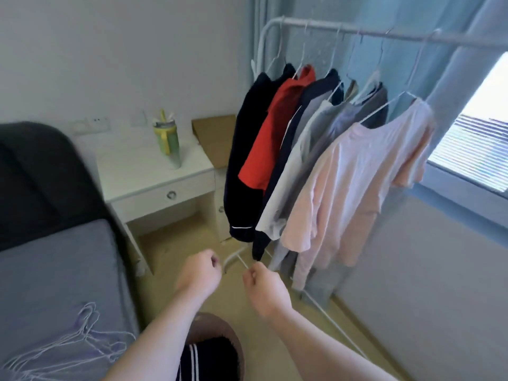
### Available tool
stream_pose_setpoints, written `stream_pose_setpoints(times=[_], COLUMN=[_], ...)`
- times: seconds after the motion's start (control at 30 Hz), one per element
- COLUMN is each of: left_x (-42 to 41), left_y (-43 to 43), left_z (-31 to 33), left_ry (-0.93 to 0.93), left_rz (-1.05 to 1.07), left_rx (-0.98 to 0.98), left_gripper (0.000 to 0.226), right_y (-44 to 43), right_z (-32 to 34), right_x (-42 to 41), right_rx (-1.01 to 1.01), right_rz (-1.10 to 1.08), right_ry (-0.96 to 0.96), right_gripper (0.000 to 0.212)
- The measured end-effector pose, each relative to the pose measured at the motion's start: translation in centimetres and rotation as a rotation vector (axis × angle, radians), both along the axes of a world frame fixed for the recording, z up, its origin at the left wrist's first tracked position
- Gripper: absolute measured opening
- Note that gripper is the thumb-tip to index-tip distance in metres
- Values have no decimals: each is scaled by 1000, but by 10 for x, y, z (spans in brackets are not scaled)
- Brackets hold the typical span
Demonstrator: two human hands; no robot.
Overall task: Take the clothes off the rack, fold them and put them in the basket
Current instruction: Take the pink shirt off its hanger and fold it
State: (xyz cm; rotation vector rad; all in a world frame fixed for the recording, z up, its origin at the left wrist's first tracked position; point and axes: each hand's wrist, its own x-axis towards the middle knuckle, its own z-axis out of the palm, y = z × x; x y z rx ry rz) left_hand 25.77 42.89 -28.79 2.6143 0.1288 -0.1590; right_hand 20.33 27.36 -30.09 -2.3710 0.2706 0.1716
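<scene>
Left hand [199, 273] and right hand [264, 287] curled, empty; risk: yanking pink shirt [357, 188] off rack [384, 34] snags its collar and drags down neighbouring grey shirt [313, 127].

Six hanging garments [357, 174], one rack [324, 26], one basket [223, 327], one bottle [166, 140], one nightstand [132, 163]

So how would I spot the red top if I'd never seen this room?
Find the white clothes rack by the blue curtain. Counting from its curved left end, the red top hangs second, between a black garment and a navy one. It is the only bright piece; the others are dark, grey or pale pink.
</scene>
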Motion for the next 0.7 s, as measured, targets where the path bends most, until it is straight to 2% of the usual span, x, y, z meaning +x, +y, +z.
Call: stream_pose_setpoints(times=[0.2,0.43,0.57,0.7], left_x=[15,36,49,60], left_y=[-63,-124,-153,-172], left_z=[92,167,203,224], left_ry=[-267,-495,-551,-530], left_rz=[-89,-213,-294,-307], left_rx=[-105,-220,-228,-272], left_gripper=[17,18,13,13], right_y=[-53,-116,-152,-181], right_z=[72,152,193,219], right_x=[18,39,67,108], right_rx=[139,348,382,377], right_rz=[-243,-465,-566,-534], right_ry=[-279,-610,-685,-678], right_gripper=[25,28,25,23])
